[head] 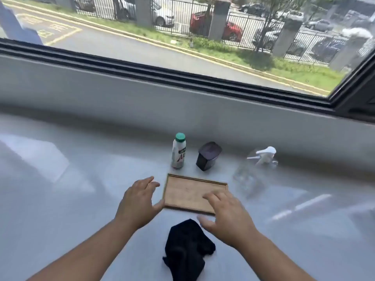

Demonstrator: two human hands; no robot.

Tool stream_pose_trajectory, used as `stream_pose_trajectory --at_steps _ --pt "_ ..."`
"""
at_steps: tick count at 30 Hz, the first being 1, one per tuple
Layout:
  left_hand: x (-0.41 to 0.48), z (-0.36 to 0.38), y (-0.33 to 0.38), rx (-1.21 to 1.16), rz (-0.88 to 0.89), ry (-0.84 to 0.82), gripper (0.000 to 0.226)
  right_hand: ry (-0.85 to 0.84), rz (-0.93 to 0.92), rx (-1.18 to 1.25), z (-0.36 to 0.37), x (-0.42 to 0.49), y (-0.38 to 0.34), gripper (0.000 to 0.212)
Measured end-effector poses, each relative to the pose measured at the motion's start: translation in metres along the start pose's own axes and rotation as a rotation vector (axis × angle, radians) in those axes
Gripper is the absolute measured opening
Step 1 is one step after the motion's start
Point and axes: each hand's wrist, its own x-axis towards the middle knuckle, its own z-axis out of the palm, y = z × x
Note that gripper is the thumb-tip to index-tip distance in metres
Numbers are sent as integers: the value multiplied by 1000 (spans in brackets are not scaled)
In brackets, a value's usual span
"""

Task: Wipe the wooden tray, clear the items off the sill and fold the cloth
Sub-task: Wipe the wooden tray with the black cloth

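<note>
Left hand (139, 201) fingers spread open, thumb touching the near left corner of the one wooden tray (190, 192); right hand (228, 216) open too, fingertips over the tray's near right part, contact unclear. One crumpled black cloth (187, 248) lies nearer than both hands, between the wrists; beyond the fingertips stand one green-capped bottle (178, 152), one dark container (208, 156) and one clear spray bottle (257, 167).

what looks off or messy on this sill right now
Little stands out. The black cloth lies crumpled in a heap near the sill's front edge, not folded. The wooden tray sits slightly askew. The bottle and dark container stand upright, and no spill is visible.
</note>
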Motion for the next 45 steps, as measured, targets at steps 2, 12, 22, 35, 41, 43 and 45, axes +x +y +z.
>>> stream_pose_trajectory --at_steps 2,12,22,35,41,43,45 --pt "3 18 -4 18 -24 -71 65 -65 -29 6 29 3 0 72" --pt "20 96 -19 -69 -85 -47 92 -300 -109 50 146 -16 -15 99" --pt "46 140 -22 18 -113 119 103 -90 30 229 167 -7 7 41" --pt "49 150 -23 30 -164 130 106 488 422 468 75 87 87 39" --pt "51 154 -25 50 -156 130 106 280 458 260 132 155 51 37" --pt "51 155 -26 47 -152 133 104 248 280 253 145 166 11 34" --pt "51 155 -25 33 -158 125 98 172 87 236 153 167 -19 31"
